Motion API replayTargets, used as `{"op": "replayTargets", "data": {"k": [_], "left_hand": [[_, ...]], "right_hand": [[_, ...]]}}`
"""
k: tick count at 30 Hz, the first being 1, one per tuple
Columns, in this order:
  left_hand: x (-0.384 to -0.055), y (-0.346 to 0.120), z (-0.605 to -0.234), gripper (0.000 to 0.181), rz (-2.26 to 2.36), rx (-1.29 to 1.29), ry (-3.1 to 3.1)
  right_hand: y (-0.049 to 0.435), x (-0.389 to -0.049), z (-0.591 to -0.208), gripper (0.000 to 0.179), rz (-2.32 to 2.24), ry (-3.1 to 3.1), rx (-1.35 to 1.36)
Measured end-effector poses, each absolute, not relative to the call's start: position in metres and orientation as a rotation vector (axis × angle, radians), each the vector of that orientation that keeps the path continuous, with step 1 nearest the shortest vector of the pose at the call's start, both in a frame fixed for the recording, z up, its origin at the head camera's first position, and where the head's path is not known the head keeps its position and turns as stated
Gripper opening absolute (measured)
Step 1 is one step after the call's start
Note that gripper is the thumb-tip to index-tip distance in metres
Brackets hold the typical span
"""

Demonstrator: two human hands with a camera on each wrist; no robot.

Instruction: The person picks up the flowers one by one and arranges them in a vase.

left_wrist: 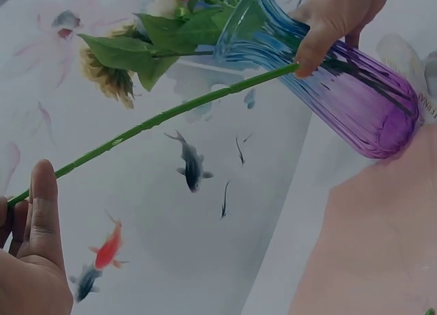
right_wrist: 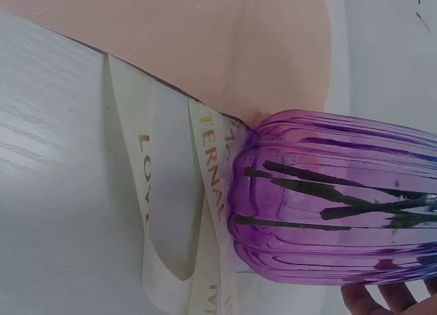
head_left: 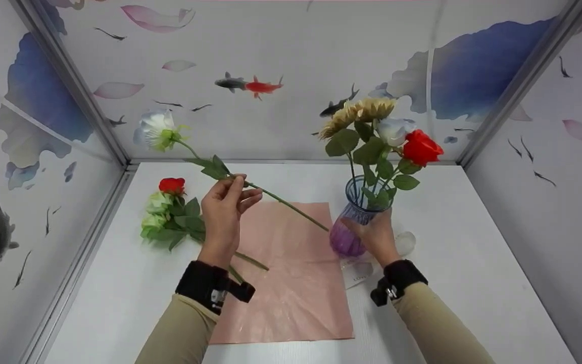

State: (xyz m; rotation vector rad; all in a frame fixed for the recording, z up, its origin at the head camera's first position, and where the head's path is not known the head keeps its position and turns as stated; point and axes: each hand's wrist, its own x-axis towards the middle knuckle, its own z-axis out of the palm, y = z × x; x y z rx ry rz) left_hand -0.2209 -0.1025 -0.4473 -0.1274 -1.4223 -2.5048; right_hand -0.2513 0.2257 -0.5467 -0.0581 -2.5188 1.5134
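Note:
My left hand [head_left: 224, 215] pinches the green stem of a pale blue-white artificial flower [head_left: 158, 130] between thumb and fingers. The bloom points up to the left, and the bare stem [left_wrist: 164, 115] slants down to the right, its end close to the vase. My right hand [head_left: 378, 236] grips a ribbed glass vase [head_left: 346, 237], blue at the rim and purple below. The vase tilts somewhat and holds a red rose [head_left: 422, 147], a whitish rose [head_left: 394, 131] and tan-gold flowers [head_left: 356, 115]. Dark stem ends [right_wrist: 300, 188] show through the purple glass in the right wrist view.
A red rose [head_left: 172, 185] and light green flowers [head_left: 155, 213] lie left on the white table [head_left: 473, 283]. Pink wrapping paper [head_left: 286, 303] covers the middle. Cream lettered ribbon [right_wrist: 208, 165] lies by the vase's base. Printed panels [head_left: 291, 45] wall the table.

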Motion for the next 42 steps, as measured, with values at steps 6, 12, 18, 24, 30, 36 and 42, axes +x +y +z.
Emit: {"op": "replayTargets", "data": {"k": [6,12,18,24,30,36,42], "left_hand": [[-0.219,-0.098,-0.437,0.023,-2.501,-0.176,-1.359],[-0.221,-0.091,-0.428,0.021,-2.509,-0.213,-1.319],[-0.224,-0.083,-0.419,0.022,-2.51,-0.226,-1.316],[-0.227,-0.074,-0.413,0.023,-2.527,-0.257,-1.311],[-0.229,-0.068,-0.409,0.025,-2.514,-0.287,-1.343],[-0.229,-0.068,-0.404,0.026,-2.47,-0.301,-1.353],[-0.231,-0.064,-0.4,0.027,-2.444,-0.309,-1.366]], "right_hand": [[0.226,-0.251,-0.547,0.109,1.512,-2.511,-0.036],[0.225,-0.251,-0.547,0.107,1.529,-2.496,-0.029],[0.225,-0.252,-0.549,0.106,1.52,-2.509,-0.062],[0.225,-0.253,-0.55,0.106,1.539,-2.476,-0.057],[0.225,-0.253,-0.55,0.107,1.526,-2.504,-0.08],[0.225,-0.252,-0.549,0.109,1.546,-2.498,-0.06],[0.225,-0.251,-0.548,0.11,1.513,-2.512,-0.065]]}}
